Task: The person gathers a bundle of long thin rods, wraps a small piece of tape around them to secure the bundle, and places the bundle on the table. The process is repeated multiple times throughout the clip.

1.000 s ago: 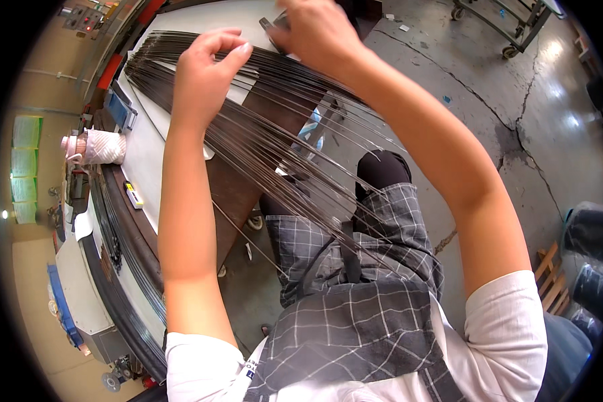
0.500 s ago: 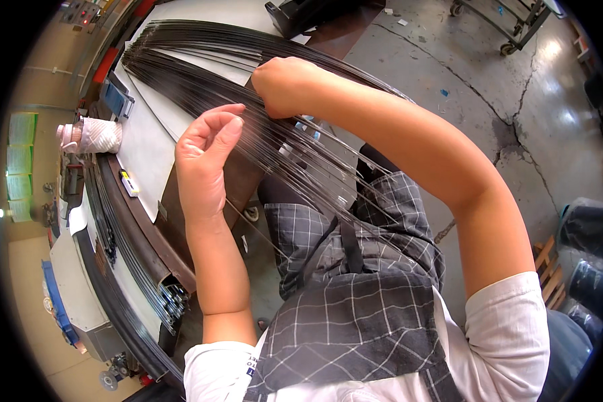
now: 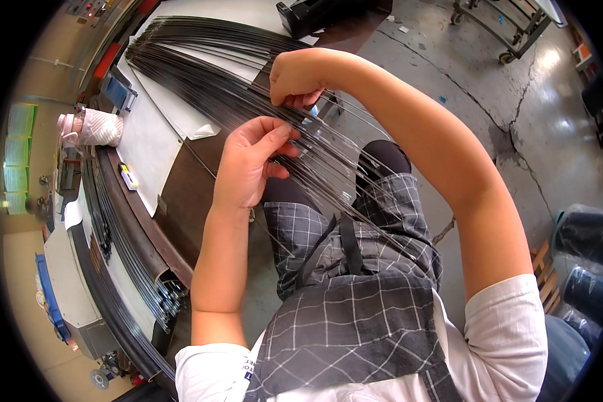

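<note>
Many long, thin black rods (image 3: 201, 82) overhang the brown bench (image 3: 184, 208) beside the left hand (image 3: 258, 157), which pinches some; right hand (image 3: 300, 77) curled, hold indeterminable; cracked grey floor (image 3: 459, 74) rightward of it.

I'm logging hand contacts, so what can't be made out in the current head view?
Head view:
Right hand: grip unclear; its back hides much of its fingers.
Left hand: whether it pinches any thin dark rods; thumb and fingers cover the spot.
Number of rods: too fine and crowded to count.
Black object: cut off by the top edge.
</note>
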Action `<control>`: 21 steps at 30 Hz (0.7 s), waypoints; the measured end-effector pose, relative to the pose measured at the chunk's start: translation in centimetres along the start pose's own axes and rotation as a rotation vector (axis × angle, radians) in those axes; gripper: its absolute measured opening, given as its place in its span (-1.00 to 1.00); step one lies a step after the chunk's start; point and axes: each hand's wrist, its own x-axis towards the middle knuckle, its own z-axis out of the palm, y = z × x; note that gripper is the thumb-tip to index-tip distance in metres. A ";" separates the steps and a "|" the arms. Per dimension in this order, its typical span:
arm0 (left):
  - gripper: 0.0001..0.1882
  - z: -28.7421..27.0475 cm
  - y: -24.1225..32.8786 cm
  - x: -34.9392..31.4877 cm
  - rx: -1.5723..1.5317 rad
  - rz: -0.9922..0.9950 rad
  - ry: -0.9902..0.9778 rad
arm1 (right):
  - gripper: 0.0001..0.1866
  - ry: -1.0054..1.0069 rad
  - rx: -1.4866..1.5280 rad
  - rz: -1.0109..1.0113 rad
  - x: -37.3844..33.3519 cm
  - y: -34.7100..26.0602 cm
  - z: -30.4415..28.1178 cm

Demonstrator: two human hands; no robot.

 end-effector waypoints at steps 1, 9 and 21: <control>-0.82 -0.1 -0.1 0.2 -0.024 -0.027 -0.017 | -0.86 -0.009 0.027 -0.002 -0.1 0.1 0.0; -0.82 0.2 -0.4 0.5 0.008 -0.107 -0.057 | -0.86 -0.045 0.135 -0.012 -0.8 1.1 -0.2; -0.85 4.1 -0.9 -1.3 0.397 0.015 -0.127 | -0.84 -0.047 0.147 -0.065 -1.2 1.8 0.1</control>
